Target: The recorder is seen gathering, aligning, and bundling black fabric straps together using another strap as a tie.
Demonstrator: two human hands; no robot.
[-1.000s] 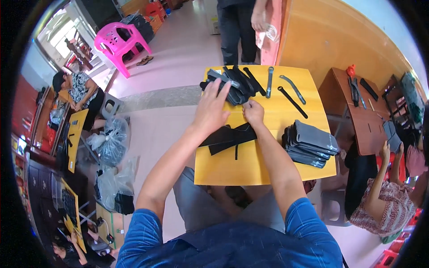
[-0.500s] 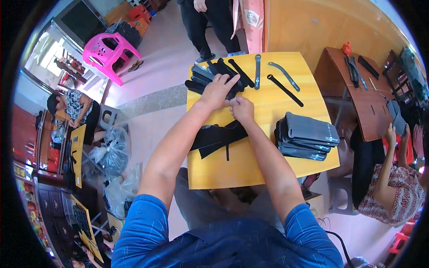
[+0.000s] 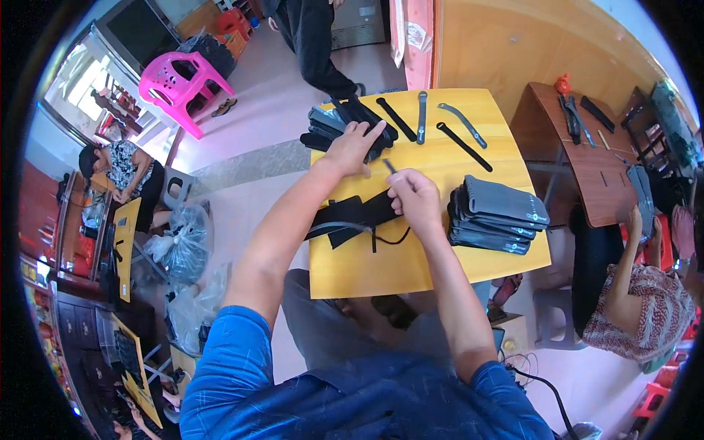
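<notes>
My left hand (image 3: 350,152) lies with fingers spread on a heap of black and grey fabric straps (image 3: 323,121) at the table's far left. Closer to me and to its right, my right hand (image 3: 416,199) is closed on a thin dark strap (image 3: 389,165), whose tip pokes out above the fingers. A narrow grey-black band trails below that hand, across a folded black fabric piece (image 3: 343,214). Several loose straps lie beyond my hands, among them a grey strap (image 3: 422,117) and a black strap (image 3: 464,147).
A stack of folded grey fabric pieces (image 3: 499,213) stands on the right of the yellow table (image 3: 411,275). At a brown table (image 3: 587,165) on the right, a seated person holds a grey piece. A pink chair (image 3: 180,84) and plastic bags (image 3: 187,242) are to the left.
My right hand has come away from the heap, toward me and rightward, with the thin strap in it. My left hand has stayed there. The standing person beyond the table has shifted left.
</notes>
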